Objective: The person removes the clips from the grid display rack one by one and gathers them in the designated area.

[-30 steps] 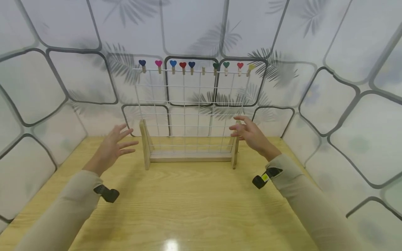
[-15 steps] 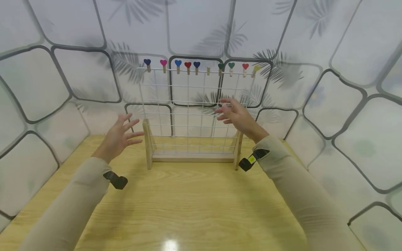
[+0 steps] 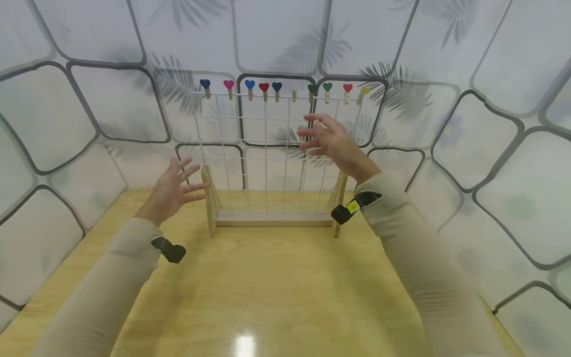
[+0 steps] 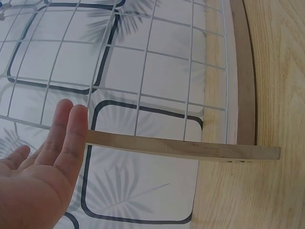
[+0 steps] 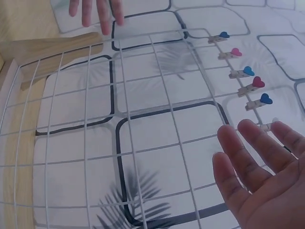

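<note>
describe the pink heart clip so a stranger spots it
On the table stands a white wire grid. Along its top edge, find the second clip from the left. Between a dark blue heart and a lighter blue heart, its heart alone is pink.

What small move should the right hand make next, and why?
Probably raise the right hand a little toward the pegs: they sit clipped along the top of the rack, and the hand, open and holding nothing, appears just below them.

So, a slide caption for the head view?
Left fingers and right fingers raised and empty near a white wire grid with clothespins along its top.
</note>
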Motion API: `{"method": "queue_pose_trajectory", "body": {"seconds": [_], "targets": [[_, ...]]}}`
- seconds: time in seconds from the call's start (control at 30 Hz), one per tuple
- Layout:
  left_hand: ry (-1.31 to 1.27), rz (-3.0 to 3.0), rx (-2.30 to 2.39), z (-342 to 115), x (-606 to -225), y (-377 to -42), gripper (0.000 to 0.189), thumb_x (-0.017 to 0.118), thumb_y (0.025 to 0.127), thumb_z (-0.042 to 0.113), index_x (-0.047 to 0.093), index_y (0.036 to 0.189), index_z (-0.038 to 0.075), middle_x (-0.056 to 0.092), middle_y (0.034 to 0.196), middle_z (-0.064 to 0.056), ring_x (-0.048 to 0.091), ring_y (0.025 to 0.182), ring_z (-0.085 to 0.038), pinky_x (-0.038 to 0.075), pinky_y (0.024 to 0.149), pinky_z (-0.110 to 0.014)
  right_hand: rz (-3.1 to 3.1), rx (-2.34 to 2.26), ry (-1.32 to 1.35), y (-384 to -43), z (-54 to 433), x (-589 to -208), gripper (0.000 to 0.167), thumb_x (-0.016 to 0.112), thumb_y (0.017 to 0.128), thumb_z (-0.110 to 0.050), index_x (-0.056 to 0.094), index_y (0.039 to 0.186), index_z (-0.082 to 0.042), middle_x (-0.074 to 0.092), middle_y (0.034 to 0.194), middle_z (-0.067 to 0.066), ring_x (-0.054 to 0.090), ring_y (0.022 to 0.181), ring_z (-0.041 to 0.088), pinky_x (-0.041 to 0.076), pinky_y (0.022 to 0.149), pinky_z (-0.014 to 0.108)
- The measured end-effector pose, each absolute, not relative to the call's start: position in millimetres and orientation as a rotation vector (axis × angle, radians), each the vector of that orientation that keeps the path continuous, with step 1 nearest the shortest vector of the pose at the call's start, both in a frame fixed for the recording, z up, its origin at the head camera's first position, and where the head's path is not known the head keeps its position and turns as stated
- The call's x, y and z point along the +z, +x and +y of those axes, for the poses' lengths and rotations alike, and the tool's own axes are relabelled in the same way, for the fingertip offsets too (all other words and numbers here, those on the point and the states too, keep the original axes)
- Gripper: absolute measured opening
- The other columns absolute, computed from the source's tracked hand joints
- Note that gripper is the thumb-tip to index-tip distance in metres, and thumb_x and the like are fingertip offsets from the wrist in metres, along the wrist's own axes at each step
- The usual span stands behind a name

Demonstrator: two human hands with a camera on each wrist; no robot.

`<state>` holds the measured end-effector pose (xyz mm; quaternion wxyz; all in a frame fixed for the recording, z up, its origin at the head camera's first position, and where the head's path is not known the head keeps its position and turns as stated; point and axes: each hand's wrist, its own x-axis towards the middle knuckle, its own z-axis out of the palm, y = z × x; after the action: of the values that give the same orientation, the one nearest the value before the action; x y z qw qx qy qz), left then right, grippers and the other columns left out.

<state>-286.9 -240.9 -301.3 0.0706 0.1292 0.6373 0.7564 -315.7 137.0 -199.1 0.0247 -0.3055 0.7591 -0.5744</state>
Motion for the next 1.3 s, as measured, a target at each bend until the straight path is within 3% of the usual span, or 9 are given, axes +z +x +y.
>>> {"method": "queue_pose_trajectory", "body": {"seconds": [0.13, 0.33, 0.53, 0.67, 0.8, 0.93, 1.03, 1.1, 1.3], "targets": [[0.397, 1.909, 2.300, -239.9, -295.7, -290.2, 0.085, 0.026, 0.096, 0.064, -0.007, 0.156, 0.013, -0.006, 0.162, -0.014, 0.060, 0.108, -0.020, 0.049, 0.095, -0.041, 2.293, -1.828, -0.954, -318.7, 127.7, -180.1, 0.050, 0.031, 0.107, -0.035, 0.031, 0.148, -0.006, 0.048, 0.140, 0.020, 0.055, 0.116, 0.035, 0.042, 0.100, 0.050], [0.394, 1.919, 2.294, -239.9, -291.1, -291.0, 0.085, 0.023, 0.096, 0.065, -0.005, 0.156, 0.013, -0.006, 0.162, -0.012, 0.045, 0.128, -0.038, 0.047, 0.098, -0.043, 2.197, -1.882, -0.987, -323.0, 106.0, -161.9, 0.050, 0.032, 0.107, -0.034, 0.032, 0.148, -0.005, 0.048, 0.139, 0.017, 0.057, 0.111, 0.033, 0.046, 0.094, 0.044], [0.440, 1.893, 2.344, -243.9, -286.8, -291.9, 0.083, 0.022, 0.096, 0.065, -0.004, 0.157, 0.014, -0.009, 0.162, -0.011, 0.063, 0.104, -0.018, 0.048, 0.096, -0.043, 2.128, -1.898, -1.013, -329.1, 75.8, -143.9, 0.048, 0.034, 0.107, -0.036, 0.037, 0.147, -0.010, 0.048, 0.140, 0.014, 0.055, 0.114, 0.036, 0.045, 0.096, 0.044], [0.455, 1.837, 2.381, -243.0, -286.2, -294.7, 0.082, 0.020, 0.097, 0.064, -0.006, 0.157, 0.014, -0.009, 0.162, -0.010, 0.065, 0.101, -0.018, 0.047, 0.097, -0.045, 2.078, -1.907, -1.053, -334.2, 55.4, -132.9, 0.048, 0.031, 0.107, -0.034, 0.039, 0.147, -0.008, 0.048, 0.141, 0.013, 0.058, 0.110, 0.033, 0.046, 0.094, 0.042], [0.456, 1.843, 2.377, -238.1, -288.5, -299.3, 0.083, 0.019, 0.096, 0.065, -0.007, 0.156, 0.014, -0.009, 0.162, -0.009, 0.063, 0.104, -0.020, 0.039, 0.104, -0.052, 2.079, -1.890, -1.056, -337.9, 39.6, -126.4, 0.049, 0.028, 0.108, -0.033, 0.039, 0.146, -0.005, 0.049, 0.141, 0.013, 0.058, 0.109, 0.031, 0.048, 0.092, 0.039], [0.433, 1.843, 2.361, -232.9, -293.4, -304.1, 0.085, 0.018, 0.095, 0.068, -0.007, 0.156, 0.015, -0.009, 0.162, -0.008, 0.057, 0.114, -0.027, 0.041, 0.102, -0.051, 2.100, -1.850, -1.043, -343.0, 28.3, -124.9, 0.049, 0.028, 0.108, -0.033, 0.039, 0.146, -0.004, 0.049, 0.141, 0.011, 0.058, 0.111, 0.032, 0.048, 0.092, 0.038], [0.421, 1.829, 2.350, -228.1, -299.3, -306.3, 0.086, 0.016, 0.094, 0.070, -0.007, 0.156, 0.015, -0.009, 0.162, -0.008, 0.044, 0.129, -0.041, 0.045, 0.099, -0.048, 2.122, -1.827, -1.043, -347.8, 19.6, -126.4, 0.048, 0.031, 0.108, -0.031, 0.041, 0.145, -0.003, 0.050, 0.140, 0.010, 0.058, 0.112, 0.033, 0.049, 0.090, 0.037], [0.425, 1.826, 2.342, -225.3, -302.3, -308.1, 0.087, 0.016, 0.093, 0.071, -0.007, 0.156, 0.015, -0.008, 0.162, -0.008, 0.034, 0.134, -0.046, 0.041, 0.102, -0.052, 2.134, -1.820, -1.051, -350.0, 13.3, -126.3, 0.046, 0.032, 0.108, -0.029, 0.042, 0.144, -0.001, 0.050, 0.139, 0.010, 0.058, 0.111, 0.034, 0.050, 0.088, 0.037], [0.457, 1.847, 2.335, -225.6, -302.8, -313.4, 0.089, 0.016, 0.092, 0.072, -0.006, 0.156, 0.014, -0.004, 0.162, -0.010, 0.028, 0.137, -0.046, 0.036, 0.105, -0.054, 2.247, -1.682, -1.042, -354.7, -8.3, -115.5, 0.045, 0.036, 0.108, -0.028, 0.041, 0.147, -0.006, 0.046, 0.144, 0.006, 0.063, 0.102, 0.030, 0.052, 0.082, 0.033]]}}
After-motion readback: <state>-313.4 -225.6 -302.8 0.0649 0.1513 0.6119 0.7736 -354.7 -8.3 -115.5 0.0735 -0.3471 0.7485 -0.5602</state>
